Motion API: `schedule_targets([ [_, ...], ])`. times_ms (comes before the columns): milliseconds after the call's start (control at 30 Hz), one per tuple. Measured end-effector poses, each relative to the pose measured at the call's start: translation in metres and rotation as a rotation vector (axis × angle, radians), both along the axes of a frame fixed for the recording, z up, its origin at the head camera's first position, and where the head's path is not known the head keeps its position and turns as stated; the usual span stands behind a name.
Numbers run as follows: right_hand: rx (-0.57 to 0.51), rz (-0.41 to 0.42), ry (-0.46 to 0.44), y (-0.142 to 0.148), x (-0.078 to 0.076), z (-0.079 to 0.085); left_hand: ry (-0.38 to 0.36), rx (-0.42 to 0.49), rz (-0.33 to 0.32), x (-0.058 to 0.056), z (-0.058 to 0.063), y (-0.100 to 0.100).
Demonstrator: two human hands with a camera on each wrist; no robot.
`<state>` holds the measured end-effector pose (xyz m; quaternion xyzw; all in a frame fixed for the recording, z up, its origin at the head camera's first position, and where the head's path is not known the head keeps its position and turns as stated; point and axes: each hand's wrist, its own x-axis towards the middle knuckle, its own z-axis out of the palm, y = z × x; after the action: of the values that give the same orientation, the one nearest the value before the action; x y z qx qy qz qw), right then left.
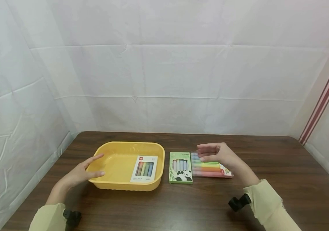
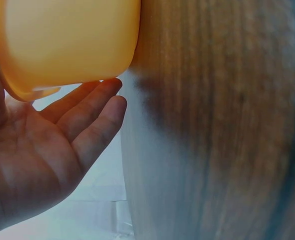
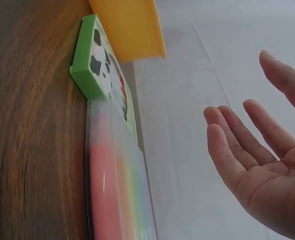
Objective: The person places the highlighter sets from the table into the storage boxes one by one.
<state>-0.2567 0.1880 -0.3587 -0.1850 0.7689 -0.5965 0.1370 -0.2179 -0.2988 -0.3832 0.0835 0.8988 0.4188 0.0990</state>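
My left hand point(image 1: 79, 173) holds the left side of a yellow plastic tray point(image 1: 124, 186), with thumb and index finger over the rim. In the left wrist view, other fingers point(image 2: 105, 122) extend beside the tray's outer wall. A white box of coloured sticks point(image 1: 144, 169) lies inside the tray at its right. To the tray's right lies a green panda box point(image 1: 181, 167), with a clear pack of coloured markers point(image 1: 209, 170) against it. Above that pack hovers my right hand point(image 1: 220, 155), fingers extended and holding nothing; the right wrist view shows it apart from both packs.
Everything stands on a dark brown wooden table point(image 1: 187, 208). A white sheet point(image 1: 176, 70) hangs behind it and along the sides, with a red stripe point(image 1: 326, 93) at the right. Black wrist cameras sit at both cuffs.
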Motion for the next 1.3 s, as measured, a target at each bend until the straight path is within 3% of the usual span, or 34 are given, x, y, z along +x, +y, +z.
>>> schedule_targets([
  [1300,0.102,-0.119,0.046,0.066,-0.003,-0.001,-0.022,0.009,0.013,0.001,0.003,0.005],
])
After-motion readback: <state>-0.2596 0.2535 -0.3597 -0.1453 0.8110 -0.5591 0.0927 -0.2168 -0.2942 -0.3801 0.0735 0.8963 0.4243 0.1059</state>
